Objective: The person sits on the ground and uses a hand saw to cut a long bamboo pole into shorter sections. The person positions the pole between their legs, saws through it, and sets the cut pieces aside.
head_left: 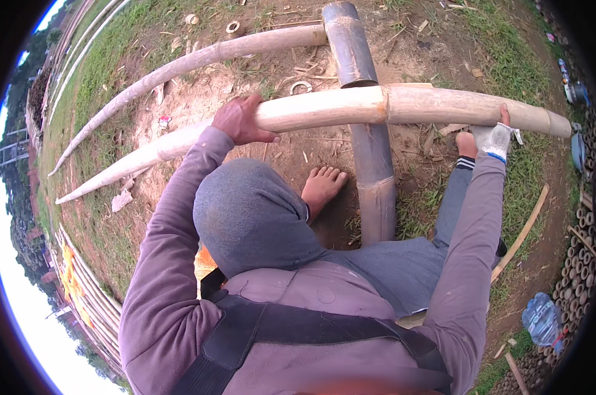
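A long pale bamboo pole runs across in front of me, resting over a thick dark bamboo log that lies lengthwise on the ground. My left hand, bare, is closed over the pole left of the log, with the thumb on the near side. Near the pole's right end, my right hand in a white glove grips it from the near side and below; a bare digit shows against the pole, and the other fingers are hidden. A pale sliver shows along the pole's far edge.
Farther off, a second bamboo pole reaches the dark log. Bamboo rings and chips lie on the dirt. My bare foot is left of the log. Stacked bamboo ends and a plastic bottle are at right.
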Tool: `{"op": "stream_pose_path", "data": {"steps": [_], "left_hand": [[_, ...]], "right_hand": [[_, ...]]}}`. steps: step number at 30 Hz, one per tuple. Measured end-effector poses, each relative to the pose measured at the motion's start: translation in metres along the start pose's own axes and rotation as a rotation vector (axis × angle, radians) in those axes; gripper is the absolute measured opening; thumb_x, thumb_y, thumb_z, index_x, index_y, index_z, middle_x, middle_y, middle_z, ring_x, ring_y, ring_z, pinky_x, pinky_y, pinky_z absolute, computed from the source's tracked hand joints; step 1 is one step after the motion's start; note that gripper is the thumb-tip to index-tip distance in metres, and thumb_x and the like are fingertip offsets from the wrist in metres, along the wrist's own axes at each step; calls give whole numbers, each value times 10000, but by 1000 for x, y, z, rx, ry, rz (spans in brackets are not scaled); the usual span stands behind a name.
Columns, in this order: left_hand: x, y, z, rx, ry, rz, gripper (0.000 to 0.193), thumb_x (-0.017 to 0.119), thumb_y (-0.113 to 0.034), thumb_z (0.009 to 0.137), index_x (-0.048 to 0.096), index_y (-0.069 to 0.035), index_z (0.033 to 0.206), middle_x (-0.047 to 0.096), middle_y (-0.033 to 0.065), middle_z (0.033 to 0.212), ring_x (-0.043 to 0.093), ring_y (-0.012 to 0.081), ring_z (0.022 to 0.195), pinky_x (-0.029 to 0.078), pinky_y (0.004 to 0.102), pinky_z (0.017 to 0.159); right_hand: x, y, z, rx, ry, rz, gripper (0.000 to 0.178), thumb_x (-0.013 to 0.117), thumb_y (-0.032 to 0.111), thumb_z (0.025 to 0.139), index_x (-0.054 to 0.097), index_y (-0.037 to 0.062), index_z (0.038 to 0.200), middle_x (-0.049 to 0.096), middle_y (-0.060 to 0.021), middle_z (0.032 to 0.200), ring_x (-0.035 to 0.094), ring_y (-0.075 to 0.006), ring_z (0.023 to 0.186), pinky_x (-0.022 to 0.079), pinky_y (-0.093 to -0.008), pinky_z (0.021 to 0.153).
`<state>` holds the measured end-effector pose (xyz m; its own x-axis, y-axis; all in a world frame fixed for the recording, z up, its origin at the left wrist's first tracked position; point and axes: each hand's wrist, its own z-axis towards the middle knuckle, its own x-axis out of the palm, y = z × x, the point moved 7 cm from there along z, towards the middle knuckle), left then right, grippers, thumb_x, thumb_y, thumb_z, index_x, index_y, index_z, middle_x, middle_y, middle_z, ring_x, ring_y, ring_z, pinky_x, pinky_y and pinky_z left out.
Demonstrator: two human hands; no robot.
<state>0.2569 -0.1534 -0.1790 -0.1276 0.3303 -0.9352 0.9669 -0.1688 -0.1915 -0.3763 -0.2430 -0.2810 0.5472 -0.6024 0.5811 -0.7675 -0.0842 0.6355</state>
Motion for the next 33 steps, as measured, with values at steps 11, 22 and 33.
{"op": "stream_pose_path", "data": {"steps": [11,22,33], "left_hand": [[26,18,27,-112,-17,-37,897,952,-578,643,651,-51,1303,739,227,1133,718,416,1055,573,522,912],[24,-25,39,163,-117,57,1107,940,-490,690,415,-80,1574,578,245,1468,550,447,1358,452,556,1120],[20,-49,42,-127,7,160,1074,931,-392,681,414,-171,1596,730,272,1244,710,436,1173,567,537,994]], "right_hand": [[-155,98,-148,-326,-291,-1749,662,785,441,951,634,-6,1416,741,-258,1237,709,-390,1183,544,-470,1028],[-412,107,-470,305,-1392,-1603,503,753,407,910,728,66,1278,722,-216,1306,698,-392,1229,563,-520,1027],[-435,104,-459,226,-1349,-1749,427,752,279,866,745,74,1240,741,-227,1239,721,-383,1167,574,-515,984]]}}
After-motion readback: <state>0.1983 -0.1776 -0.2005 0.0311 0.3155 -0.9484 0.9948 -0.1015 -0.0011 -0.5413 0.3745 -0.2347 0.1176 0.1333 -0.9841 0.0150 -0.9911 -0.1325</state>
